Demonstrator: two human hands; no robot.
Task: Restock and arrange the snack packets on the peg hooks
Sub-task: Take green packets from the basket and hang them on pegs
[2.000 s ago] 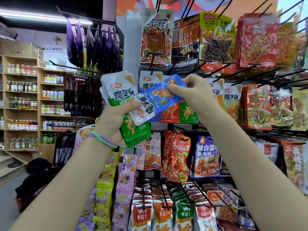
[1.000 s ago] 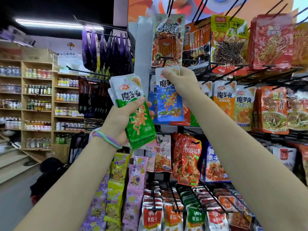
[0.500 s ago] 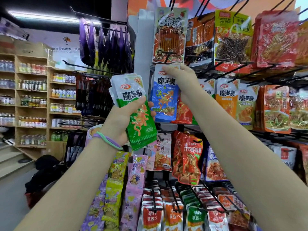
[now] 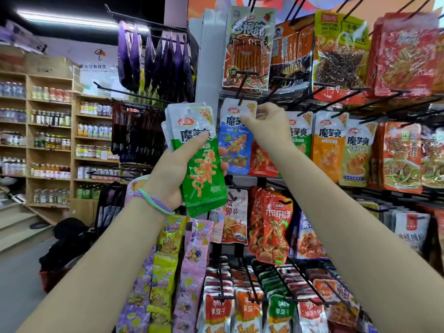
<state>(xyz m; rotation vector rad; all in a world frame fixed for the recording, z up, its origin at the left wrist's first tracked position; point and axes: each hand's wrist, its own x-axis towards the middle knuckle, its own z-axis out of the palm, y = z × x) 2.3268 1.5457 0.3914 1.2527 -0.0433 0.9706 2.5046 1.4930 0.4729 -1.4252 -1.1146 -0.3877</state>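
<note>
My left hand (image 4: 171, 175) grips a stack of green and white snack packets (image 4: 197, 155), upright, in front of the rack. To its right hangs a blue and white packet (image 4: 234, 145); my right hand (image 4: 266, 127) pinches its top right corner just below a black peg hook (image 4: 241, 91). I cannot tell whether the packet's hole sits on the hook. Behind the blue packet hang red and green packets of the same brand.
Orange and light green packets (image 4: 324, 150) hang to the right on neighbouring hooks. Larger snack bags (image 4: 247, 49) fill the row above, red packets (image 4: 271, 227) the row below. Purple bags (image 4: 156, 58) hang at upper left. Wooden shelves of bottles (image 4: 50, 140) stand far left.
My right hand drew the blue packet away from the left hand's stack, turned it upright and lifted it to the hook. The left hand kept its green stack almost still.
</note>
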